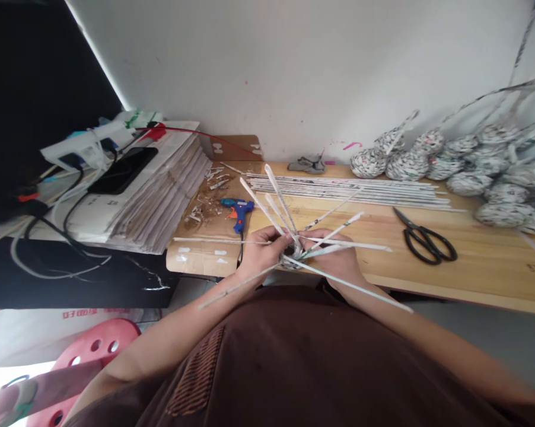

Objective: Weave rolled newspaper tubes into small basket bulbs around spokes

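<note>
At the table's front edge I hold a small round weaving [290,263] of rolled newspaper tubes between both hands. Its long white paper tubes [369,244] fan out in several directions. My left hand [264,249] is closed on the weaving's left side, thumb near the rim. From the right, my right hand [335,255] grips it, its fingers partly hidden behind the tubes. A blue hot glue gun [238,212] lies beyond my left hand. To the right of my right hand rest black-handled scissors [425,237], blades slightly apart.
Loose paper tubes [352,188] lie in a row along the back of the wooden table [481,270]. Several woven paper gourd shapes [467,160] are heaped at right. A tall paper stack [169,190] carries a phone [124,170] and cables. Scraps litter the cardboard [191,243].
</note>
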The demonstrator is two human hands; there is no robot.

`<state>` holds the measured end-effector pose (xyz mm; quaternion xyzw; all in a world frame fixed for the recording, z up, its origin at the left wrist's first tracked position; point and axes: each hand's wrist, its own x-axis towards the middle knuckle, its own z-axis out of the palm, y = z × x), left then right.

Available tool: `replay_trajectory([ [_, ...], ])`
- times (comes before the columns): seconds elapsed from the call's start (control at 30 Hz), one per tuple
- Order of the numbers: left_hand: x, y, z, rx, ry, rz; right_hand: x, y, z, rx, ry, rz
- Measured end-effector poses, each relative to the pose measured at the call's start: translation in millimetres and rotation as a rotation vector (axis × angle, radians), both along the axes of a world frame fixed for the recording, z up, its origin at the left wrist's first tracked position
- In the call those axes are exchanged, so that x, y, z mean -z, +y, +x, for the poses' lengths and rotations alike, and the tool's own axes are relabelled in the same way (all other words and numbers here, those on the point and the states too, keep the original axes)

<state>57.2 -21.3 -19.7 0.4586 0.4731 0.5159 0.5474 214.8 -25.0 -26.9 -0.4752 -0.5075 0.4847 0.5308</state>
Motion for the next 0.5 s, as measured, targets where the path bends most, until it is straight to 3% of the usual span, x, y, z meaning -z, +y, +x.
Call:
replay_trajectory([
  [0.13,3.2,-1.1,0.7,-0.001,0.006,0.006,0.1,-2.4,-1.6,0.026,-0.001,-0.005],
  [0.33,7.5,1.6,-5.9,0.027,0.091,0.066,-2.7,-3.2,-3.3,-0.008,0.169,-0.086],
  [0.5,2.9,2.6,-5.6,0.026,0.147,0.105,-6.4,-5.2,-2.5,-0.032,0.158,-0.072],
])
